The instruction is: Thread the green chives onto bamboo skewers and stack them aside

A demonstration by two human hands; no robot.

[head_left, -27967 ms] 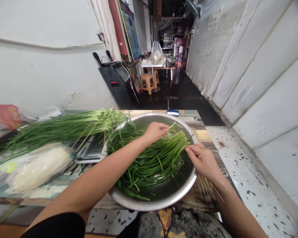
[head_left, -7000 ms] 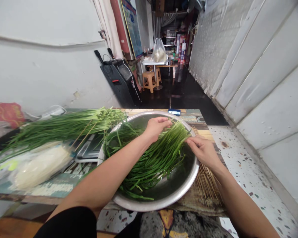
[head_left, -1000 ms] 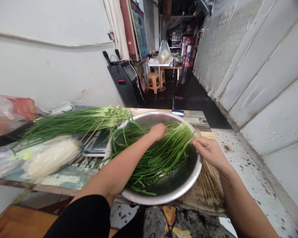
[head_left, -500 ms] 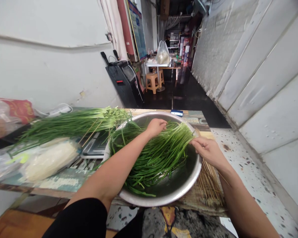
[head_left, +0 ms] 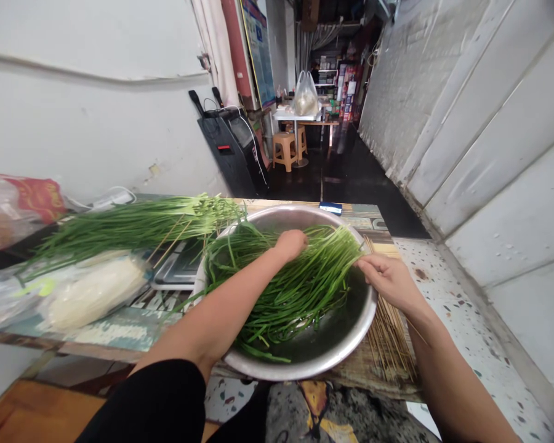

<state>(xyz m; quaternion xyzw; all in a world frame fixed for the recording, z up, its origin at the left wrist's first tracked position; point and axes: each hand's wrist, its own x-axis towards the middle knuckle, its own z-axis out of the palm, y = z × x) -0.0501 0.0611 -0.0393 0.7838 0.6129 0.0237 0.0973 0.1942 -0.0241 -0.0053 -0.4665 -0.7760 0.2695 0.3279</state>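
A large metal bowl (head_left: 351, 335) stands on the table in front of me, with a heap of long green chives (head_left: 290, 289) lying in it, cut ends towards the right rim. My left hand (head_left: 290, 243) is closed with its fingers curled down into the chives near the far side of the bowl. My right hand (head_left: 388, 280) pinches the chive ends at the right rim. Both forearms reach over the bowl.
A second bundle of chives (head_left: 129, 224) lies across the table to the left, over a metal tray (head_left: 180, 271). A clear bag of white strands (head_left: 87, 292) lies at the left front. Bamboo skewers (head_left: 390, 338) lie right of the bowl. A blue card (head_left: 331, 208) lies behind it.
My left hand has dipped lower into the chives and curled tighter. My right hand stays at the chive ends by the right rim. The view has shifted slightly.
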